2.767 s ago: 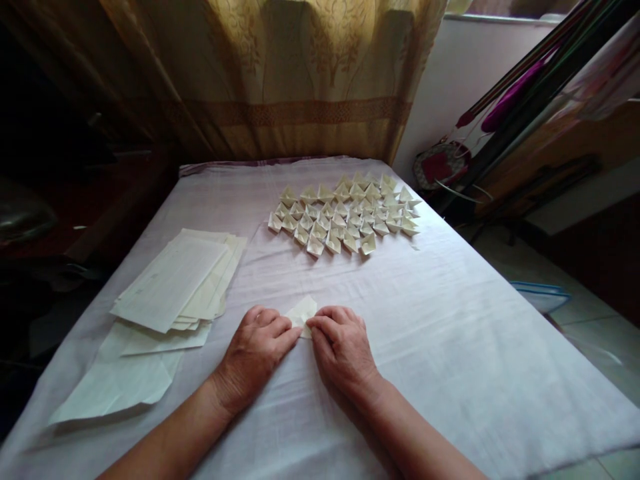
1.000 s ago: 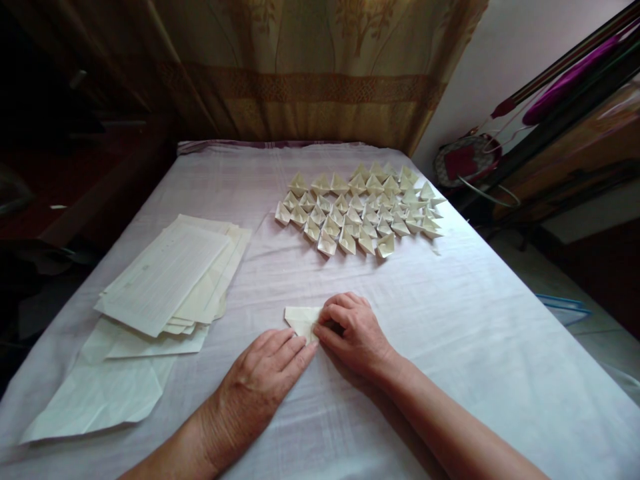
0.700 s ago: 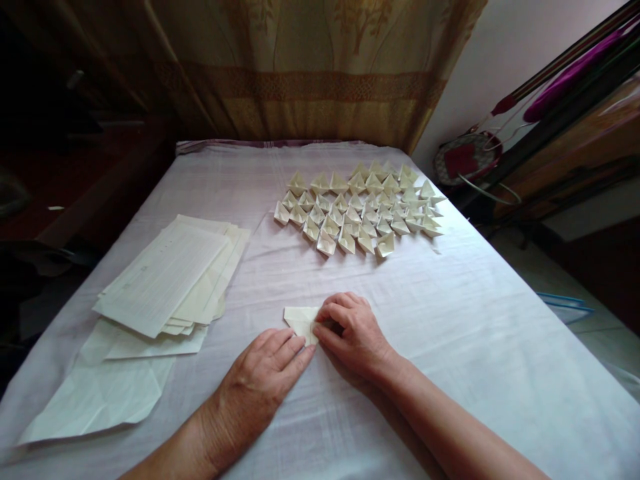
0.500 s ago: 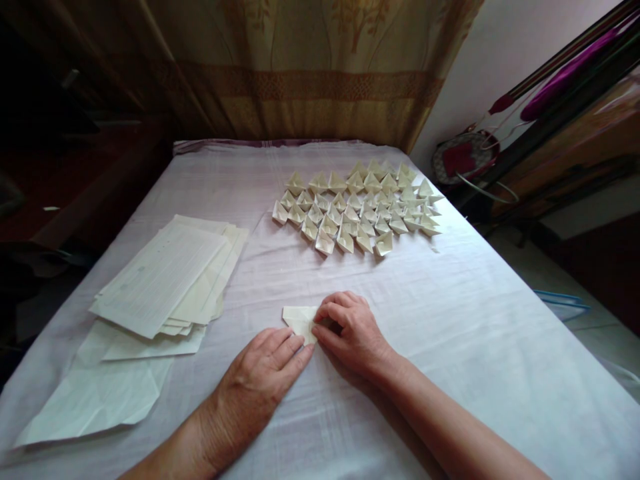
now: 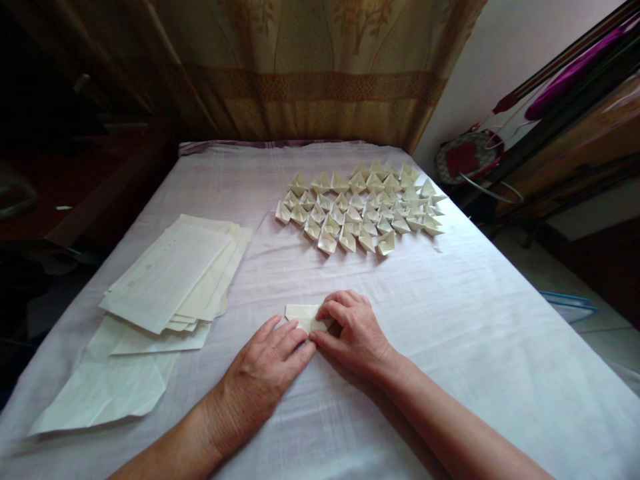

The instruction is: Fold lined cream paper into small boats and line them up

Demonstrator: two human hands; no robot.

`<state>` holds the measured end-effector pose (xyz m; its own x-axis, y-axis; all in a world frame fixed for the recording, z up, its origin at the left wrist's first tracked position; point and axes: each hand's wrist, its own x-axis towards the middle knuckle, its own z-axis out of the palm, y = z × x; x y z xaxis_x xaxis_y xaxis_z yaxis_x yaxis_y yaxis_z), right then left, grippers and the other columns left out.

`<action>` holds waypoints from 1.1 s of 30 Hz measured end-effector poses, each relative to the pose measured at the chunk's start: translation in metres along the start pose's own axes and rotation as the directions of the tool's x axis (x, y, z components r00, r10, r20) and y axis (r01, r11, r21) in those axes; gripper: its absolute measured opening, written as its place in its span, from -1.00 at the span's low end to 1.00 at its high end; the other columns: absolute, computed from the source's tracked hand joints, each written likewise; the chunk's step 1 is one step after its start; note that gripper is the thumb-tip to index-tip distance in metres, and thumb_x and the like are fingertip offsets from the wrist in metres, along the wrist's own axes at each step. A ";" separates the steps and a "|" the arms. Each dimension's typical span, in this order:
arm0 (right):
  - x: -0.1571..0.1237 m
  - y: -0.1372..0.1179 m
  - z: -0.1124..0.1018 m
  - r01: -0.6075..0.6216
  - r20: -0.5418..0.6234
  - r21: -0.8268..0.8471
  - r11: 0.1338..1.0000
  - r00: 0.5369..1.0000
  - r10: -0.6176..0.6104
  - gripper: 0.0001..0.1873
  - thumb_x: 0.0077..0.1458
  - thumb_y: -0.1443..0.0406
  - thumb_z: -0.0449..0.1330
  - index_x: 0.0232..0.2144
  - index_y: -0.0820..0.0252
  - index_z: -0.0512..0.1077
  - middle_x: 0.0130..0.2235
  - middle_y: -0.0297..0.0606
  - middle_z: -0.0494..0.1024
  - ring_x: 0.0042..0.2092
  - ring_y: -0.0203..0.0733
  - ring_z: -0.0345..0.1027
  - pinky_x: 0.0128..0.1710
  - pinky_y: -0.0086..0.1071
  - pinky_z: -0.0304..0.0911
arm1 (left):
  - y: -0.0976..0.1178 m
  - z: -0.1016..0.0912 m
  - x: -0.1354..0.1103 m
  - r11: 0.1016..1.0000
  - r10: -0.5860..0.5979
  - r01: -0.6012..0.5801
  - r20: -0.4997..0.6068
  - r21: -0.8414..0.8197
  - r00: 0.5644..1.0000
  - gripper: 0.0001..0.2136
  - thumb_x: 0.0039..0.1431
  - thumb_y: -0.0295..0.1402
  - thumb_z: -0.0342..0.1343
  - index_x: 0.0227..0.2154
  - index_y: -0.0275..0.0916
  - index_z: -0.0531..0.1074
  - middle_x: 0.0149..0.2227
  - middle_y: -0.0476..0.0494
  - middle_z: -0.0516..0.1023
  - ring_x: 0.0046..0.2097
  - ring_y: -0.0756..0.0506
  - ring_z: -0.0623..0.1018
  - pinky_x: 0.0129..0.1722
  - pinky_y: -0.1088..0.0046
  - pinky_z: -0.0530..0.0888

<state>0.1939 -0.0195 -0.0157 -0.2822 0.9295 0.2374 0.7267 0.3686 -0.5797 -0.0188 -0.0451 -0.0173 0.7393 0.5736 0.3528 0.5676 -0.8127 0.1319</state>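
Observation:
A small piece of folded white paper (image 5: 300, 312) lies on the cloth in front of me, partly covered by my fingers. My left hand (image 5: 267, 357) rests flat with its fingers stretched out, the fingertips touching the paper's lower left edge. From the other side, my right hand (image 5: 353, 333) pinches the paper's right part between thumb and curled fingers. Beyond my hands, several folded paper boats (image 5: 353, 220) stand close together in rows.
A loose stack of paper sheets (image 5: 170, 273) lies on the left, with a creased sheet (image 5: 105, 393) under its near end. A pale cloth (image 5: 450, 373) covers the surface. Behind it hangs a brown curtain (image 5: 320, 87); a round bag (image 5: 470, 157) hangs at the right.
My left hand's fingers have spread and lifted slightly at the index side. The paper's lower part is now more covered by my fingers. The view has shifted a little.

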 end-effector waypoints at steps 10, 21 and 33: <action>-0.005 0.019 -0.006 -0.039 -0.075 -0.001 0.999 0.996 0.039 -0.87 0.02 0.41 0.24 -0.35 0.11 0.46 -0.19 -0.27 0.54 -0.11 -0.11 0.36 -0.08 -0.21 0.10 | -0.002 -0.001 0.005 1.000 0.009 -0.010 -0.050 -0.027 0.999 -0.68 0.40 -0.46 -0.18 -0.02 -0.19 0.48 -0.05 -0.12 0.56 0.08 -0.11 0.47 0.24 0.19 0.22; -0.019 0.001 -0.004 0.264 -0.067 -0.052 0.963 0.961 -0.267 -0.82 0.23 0.39 0.09 -0.31 0.13 0.50 -0.27 -0.24 0.57 -0.24 -0.19 0.34 -0.16 -0.30 0.25 | -0.003 -0.003 0.013 0.999 0.016 -0.021 0.124 0.038 0.992 -0.77 0.34 -0.40 -0.01 -0.01 -0.15 0.44 0.08 -0.08 0.53 0.07 -0.13 0.44 0.16 0.19 0.21; -0.032 -0.004 -0.020 0.371 0.101 -0.188 0.910 0.928 -0.357 -0.76 0.25 0.32 0.11 -0.07 0.13 0.48 -0.13 -0.18 0.54 -0.04 -0.09 0.33 -0.03 -0.19 0.25 | -0.010 -0.022 0.009 0.995 0.014 0.010 0.234 -0.101 0.972 -0.57 0.28 -0.10 0.07 0.15 -0.10 0.35 0.20 -0.06 0.45 0.20 -0.17 0.38 0.26 0.17 0.03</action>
<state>0.2127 -0.0507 -0.0051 -0.5849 0.7322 0.3490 0.6740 0.6781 -0.2929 -0.0258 -0.0342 0.0047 0.8116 0.5700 0.1277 0.5353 -0.8133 0.2280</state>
